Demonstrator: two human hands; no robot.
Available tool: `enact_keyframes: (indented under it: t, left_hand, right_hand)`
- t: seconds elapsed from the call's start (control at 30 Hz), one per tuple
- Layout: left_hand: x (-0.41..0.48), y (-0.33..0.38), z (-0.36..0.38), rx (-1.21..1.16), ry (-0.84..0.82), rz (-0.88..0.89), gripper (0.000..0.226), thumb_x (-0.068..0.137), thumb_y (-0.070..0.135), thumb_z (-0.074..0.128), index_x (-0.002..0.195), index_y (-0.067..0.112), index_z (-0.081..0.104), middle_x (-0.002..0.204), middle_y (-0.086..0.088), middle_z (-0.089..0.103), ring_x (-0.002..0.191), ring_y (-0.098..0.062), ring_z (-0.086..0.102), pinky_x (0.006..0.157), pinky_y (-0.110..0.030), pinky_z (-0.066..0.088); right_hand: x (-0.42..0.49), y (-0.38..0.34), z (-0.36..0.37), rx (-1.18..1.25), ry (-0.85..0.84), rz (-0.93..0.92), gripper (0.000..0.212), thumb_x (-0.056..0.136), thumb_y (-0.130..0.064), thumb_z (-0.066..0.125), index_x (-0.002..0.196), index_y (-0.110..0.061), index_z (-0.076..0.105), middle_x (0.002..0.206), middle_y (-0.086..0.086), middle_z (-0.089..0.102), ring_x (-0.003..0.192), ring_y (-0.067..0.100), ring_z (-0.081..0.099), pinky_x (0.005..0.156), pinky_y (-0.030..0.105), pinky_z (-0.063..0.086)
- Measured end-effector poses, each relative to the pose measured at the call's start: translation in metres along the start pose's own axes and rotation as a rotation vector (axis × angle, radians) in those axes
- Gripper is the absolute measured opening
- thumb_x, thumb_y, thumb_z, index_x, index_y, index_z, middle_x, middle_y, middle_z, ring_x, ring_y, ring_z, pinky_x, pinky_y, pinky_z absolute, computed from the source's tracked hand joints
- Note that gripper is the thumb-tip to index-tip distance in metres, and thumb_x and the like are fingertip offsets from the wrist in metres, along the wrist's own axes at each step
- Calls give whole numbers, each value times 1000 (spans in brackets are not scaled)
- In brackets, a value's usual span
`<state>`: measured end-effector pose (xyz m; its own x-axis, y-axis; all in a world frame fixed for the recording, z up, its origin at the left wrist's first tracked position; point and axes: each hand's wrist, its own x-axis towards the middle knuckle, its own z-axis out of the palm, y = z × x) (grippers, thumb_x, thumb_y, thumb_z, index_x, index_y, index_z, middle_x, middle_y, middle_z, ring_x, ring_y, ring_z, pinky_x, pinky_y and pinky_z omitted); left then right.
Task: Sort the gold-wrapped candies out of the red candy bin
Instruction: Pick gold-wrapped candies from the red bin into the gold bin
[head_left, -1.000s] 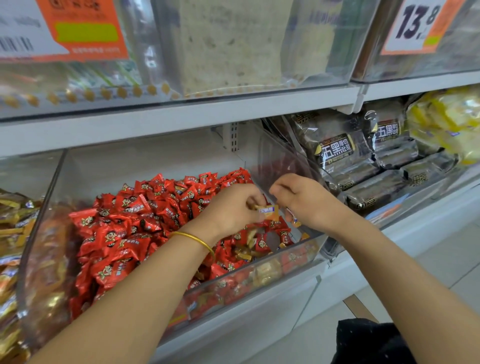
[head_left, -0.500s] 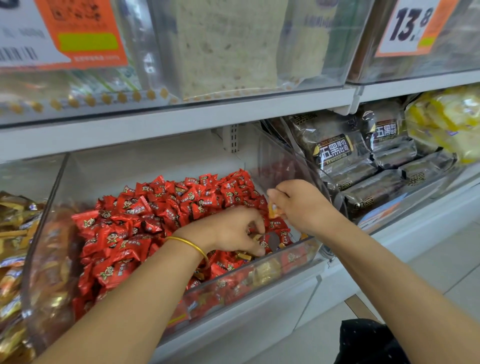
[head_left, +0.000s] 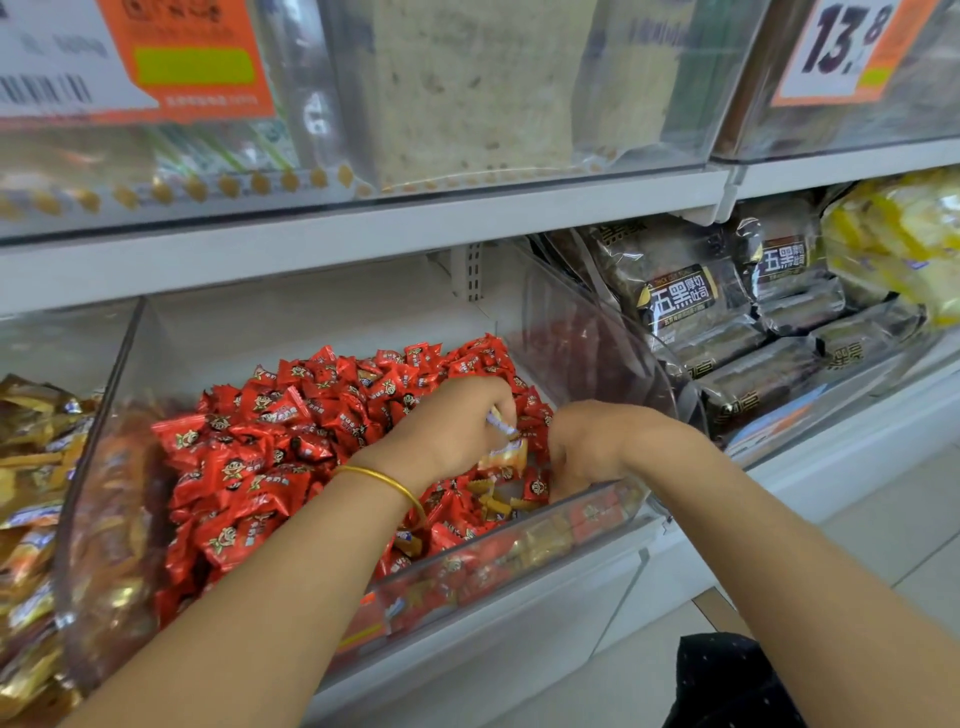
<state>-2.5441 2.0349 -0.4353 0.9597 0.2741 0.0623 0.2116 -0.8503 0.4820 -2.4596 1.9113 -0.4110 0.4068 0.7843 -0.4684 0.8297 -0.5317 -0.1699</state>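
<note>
A clear plastic bin (head_left: 582, 525) on the lower shelf is heaped with red-wrapped candies (head_left: 270, 447). Several gold-wrapped candies (head_left: 493, 501) lie among the red ones at its front right. My left hand (head_left: 457, 421), with a gold bangle on the wrist, is over the right part of the heap and pinches gold-wrapped candies (head_left: 506, 452) in its fingers. My right hand (head_left: 587, 447) is curled, its fingers reaching down into the bin's front right corner; whatever is under them is hidden.
To the left stands a bin of gold-wrapped candies (head_left: 31, 467). To the right lie dark bread packs (head_left: 691, 301) and yellow packs (head_left: 898, 239). A white shelf edge (head_left: 363, 234) hangs above the bin, with price tags (head_left: 852, 47) on the upper bins. Pale floor (head_left: 883, 540) is at lower right.
My right hand has dropped from above the bin's right wall into its front right corner. My left hand has moved up and right and now shows gold candies in its fingers.
</note>
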Motion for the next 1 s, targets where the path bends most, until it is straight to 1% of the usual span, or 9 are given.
enact_keyframes:
  t: [0.1, 0.17, 0.33, 0.43, 0.5, 0.67, 0.8, 0.9, 1.0]
  left_hand:
    - [0, 1, -8, -297, 157, -55, 11, 85, 6, 63, 94, 12, 63, 93, 6, 59, 86, -11, 54, 64, -8, 39]
    - [-1, 3, -12, -478, 225, -112, 13, 85, 5, 62, 94, 14, 63, 98, 6, 59, 86, -5, 54, 68, -2, 40]
    - [-7, 12, -21, -1051, 162, -338, 29, 92, -5, 50, 97, 17, 67, 122, -7, 51, 86, -15, 62, 74, -28, 58]
    - [-9, 14, -27, -1339, 94, -403, 36, 92, -12, 43, 106, 10, 67, 114, -11, 55, 87, -18, 59, 72, -34, 59]
    - [-10, 14, -31, -1443, 73, -433, 39, 91, -16, 39, 106, 7, 67, 110, -10, 54, 92, -22, 57, 72, -35, 59]
    - [-14, 11, -45, -1455, 128, -431, 38, 89, -17, 41, 112, 4, 64, 103, -14, 61, 89, -20, 61, 71, -30, 59]
    - [-31, 12, -59, -1296, 213, -370, 34, 89, -14, 46, 103, 9, 65, 103, -13, 59, 81, -15, 64, 72, -27, 58]
    - [-59, 15, -71, -1148, 266, -318, 32, 88, -11, 51, 104, 13, 64, 97, -8, 52, 67, -9, 67, 72, -23, 58]
    - [-100, 14, -86, -1048, 326, -290, 30, 87, -9, 54, 107, 12, 62, 104, -12, 53, 78, -16, 66, 71, -22, 57]
  right_hand:
    - [3, 0, -1, 70, -103, -35, 31, 85, -26, 68, 101, 0, 69, 96, 11, 66, 84, 18, 54, 75, 26, 45]
    - [3, -1, -2, 124, -136, -59, 36, 84, -33, 69, 102, -2, 71, 98, 10, 68, 83, 15, 55, 72, 23, 46]
    - [5, -1, 0, 188, -145, -95, 19, 82, -22, 72, 99, -12, 72, 80, -7, 62, 77, 9, 54, 49, 4, 40]
    - [4, 5, 2, 363, -45, -121, 6, 77, -15, 76, 81, -15, 73, 70, -9, 61, 72, 6, 55, 67, 14, 44]
    - [4, 8, 2, 568, 106, -144, 6, 75, -13, 77, 76, -13, 71, 65, -10, 61, 60, -1, 55, 60, 12, 41]
    - [3, 12, 0, 943, 382, -146, 7, 81, -15, 72, 75, -14, 68, 67, 6, 58, 43, 13, 37, 35, 18, 29]
    - [-3, 8, -3, 1195, 371, -85, 10, 84, -22, 69, 77, -15, 66, 59, 0, 45, 38, 6, 34, 33, 15, 25]
    - [-14, -9, -6, 1326, 326, -143, 14, 84, -24, 67, 73, -16, 64, 55, -4, 49, 37, 5, 33, 32, 14, 23]
    - [-28, -41, -10, 1385, 320, -218, 17, 84, -22, 67, 69, -16, 62, 48, -6, 48, 33, 4, 33, 30, 13, 22]
